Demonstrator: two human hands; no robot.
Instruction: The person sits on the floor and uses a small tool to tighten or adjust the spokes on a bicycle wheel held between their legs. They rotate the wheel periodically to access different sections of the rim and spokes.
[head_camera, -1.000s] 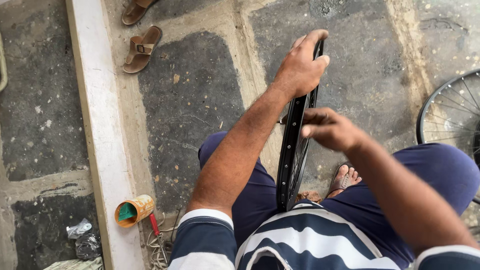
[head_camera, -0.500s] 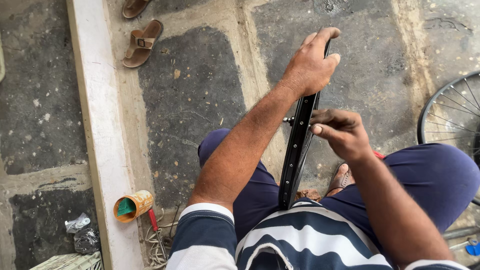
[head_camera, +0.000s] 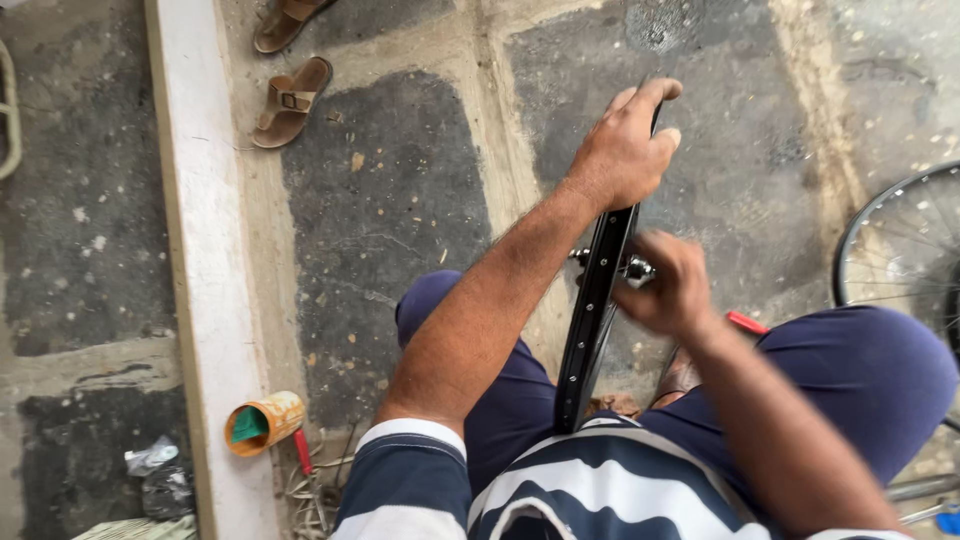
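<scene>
The left hand is clenched over the top of a black rim, which stands on edge between the person's knees, running from 6 o'clock up to 12. The right hand, blurred, sits at the rim's hub on its 3 o'clock side; its grip cannot be told. 2 sandals lie at 11 o'clock, an orange can at 8 o'clock, a spoked wheel at 3 o'clock.
</scene>
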